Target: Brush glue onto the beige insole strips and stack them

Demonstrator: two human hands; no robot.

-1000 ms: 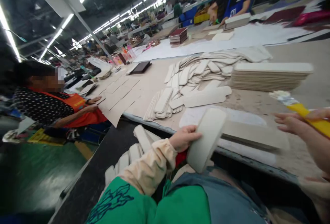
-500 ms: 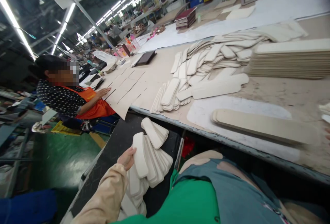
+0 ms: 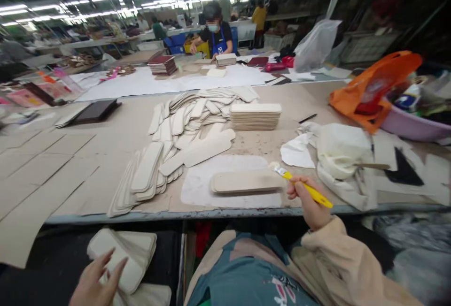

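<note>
In my right hand is a yellow-handled brush, its pale bristles at the right end of a stack of long, rounded cream strips. That stack lies on a white sheet near the table's front edge. My left hand is low at the left, fingers apart, holding nothing. It is over or beside a fanned pile of cream rounded pieces on a black surface; whether it touches them I cannot tell.
Loose cream pieces spread left of the white sheet, with a neat stack behind. To the right are a cloth-covered bundle, an orange bag and a purple basin. A co-worker is across the table.
The view has swung to the right and levelled. My left hand has let go of the cream piece it held on the black surface. My right hand with the brush has come into view.
</note>
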